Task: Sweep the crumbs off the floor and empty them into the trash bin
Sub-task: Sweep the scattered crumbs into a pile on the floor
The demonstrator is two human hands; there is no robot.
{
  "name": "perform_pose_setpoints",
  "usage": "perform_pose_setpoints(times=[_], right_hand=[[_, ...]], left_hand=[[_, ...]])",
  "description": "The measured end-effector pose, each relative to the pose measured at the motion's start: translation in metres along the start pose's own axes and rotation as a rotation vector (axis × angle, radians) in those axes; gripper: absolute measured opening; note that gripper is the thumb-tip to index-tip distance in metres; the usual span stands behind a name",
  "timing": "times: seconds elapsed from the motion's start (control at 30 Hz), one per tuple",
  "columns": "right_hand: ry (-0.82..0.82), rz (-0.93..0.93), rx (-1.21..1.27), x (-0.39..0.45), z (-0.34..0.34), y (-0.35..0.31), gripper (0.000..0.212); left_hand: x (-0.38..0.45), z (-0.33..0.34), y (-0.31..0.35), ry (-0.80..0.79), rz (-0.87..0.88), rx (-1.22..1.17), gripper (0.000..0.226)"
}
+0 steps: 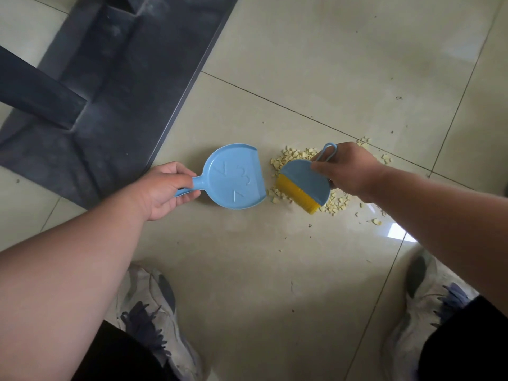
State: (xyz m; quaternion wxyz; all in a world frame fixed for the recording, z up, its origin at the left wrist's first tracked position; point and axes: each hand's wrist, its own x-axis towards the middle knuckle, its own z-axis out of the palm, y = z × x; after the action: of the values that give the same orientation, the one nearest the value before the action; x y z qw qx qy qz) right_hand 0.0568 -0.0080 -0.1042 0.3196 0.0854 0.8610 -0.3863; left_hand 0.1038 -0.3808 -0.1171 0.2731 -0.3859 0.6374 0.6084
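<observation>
A small light-blue dustpan (236, 177) lies flat on the tiled floor, its open lip facing right toward the crumbs. My left hand (165, 188) grips its short handle. My right hand (349, 169) holds a little blue hand brush (305, 180) with yellow bristles (295, 193), pressed down onto a pile of pale yellow crumbs (291, 156). The bristles point toward the dustpan, a short gap away. Crumbs lie around and under the brush, and some are scattered farther right (375, 221). No trash bin is in view.
A dark grey furniture base (104, 105) with a slanted beam fills the upper left, close to the dustpan handle. My two grey sneakers (156, 312) (423, 303) stand at the bottom. Beige floor tiles (330, 64) stretch away above and to the right.
</observation>
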Motion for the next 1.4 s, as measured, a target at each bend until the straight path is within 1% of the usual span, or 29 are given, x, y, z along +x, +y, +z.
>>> perform_pose_setpoints(times=[0.13,0.23,0.33,0.43,0.53,0.63,0.8,0.9,1.07,1.17,1.2,1.3,1.4], right_hand=[[-0.009,0.055,0.22,0.001,0.019,0.005,0.013],[-0.036,0.106,0.414,0.0,0.057,0.006,0.017],[-0.046,0.171,0.586,-0.003,0.094,0.0,0.015],[-0.024,0.193,0.574,-0.003,0.115,-0.002,0.01],[0.023,0.212,0.544,-0.001,0.114,0.001,0.009],[0.06,0.233,0.584,0.0,0.101,0.006,0.011],[0.13,0.268,0.539,0.007,0.075,0.017,0.014],[0.156,0.271,0.525,0.009,0.059,0.023,0.01],[0.183,0.275,0.57,0.012,0.044,0.028,0.007],[0.189,0.287,0.616,0.013,0.04,0.03,0.021],[0.182,0.291,0.658,0.014,0.04,0.029,0.023],[0.153,0.278,0.78,0.019,0.042,0.017,0.016],[0.162,0.274,0.852,0.03,0.051,-0.004,0.014]], left_hand=[[0.005,-0.024,-0.005,0.071,-0.013,0.002,0.024],[0.008,-0.045,-0.014,0.138,-0.036,0.015,0.027],[0.01,-0.061,-0.026,0.172,-0.063,0.02,0.029],[0.012,-0.068,-0.035,0.174,-0.072,0.021,0.025],[0.015,-0.065,-0.039,0.155,-0.068,-0.002,0.025],[0.016,-0.057,-0.042,0.143,-0.068,-0.017,0.024],[0.015,-0.044,-0.046,0.122,-0.06,-0.032,0.023],[0.015,-0.033,-0.045,0.11,-0.05,-0.036,0.023],[0.015,-0.017,-0.043,0.118,-0.036,-0.059,0.022],[0.014,-0.011,-0.04,0.132,-0.026,-0.09,0.023],[0.013,-0.01,-0.039,0.135,-0.022,-0.098,0.023],[0.015,-0.011,-0.034,0.151,-0.013,-0.101,0.023],[0.021,-0.013,-0.03,0.17,-0.008,-0.11,0.023]])
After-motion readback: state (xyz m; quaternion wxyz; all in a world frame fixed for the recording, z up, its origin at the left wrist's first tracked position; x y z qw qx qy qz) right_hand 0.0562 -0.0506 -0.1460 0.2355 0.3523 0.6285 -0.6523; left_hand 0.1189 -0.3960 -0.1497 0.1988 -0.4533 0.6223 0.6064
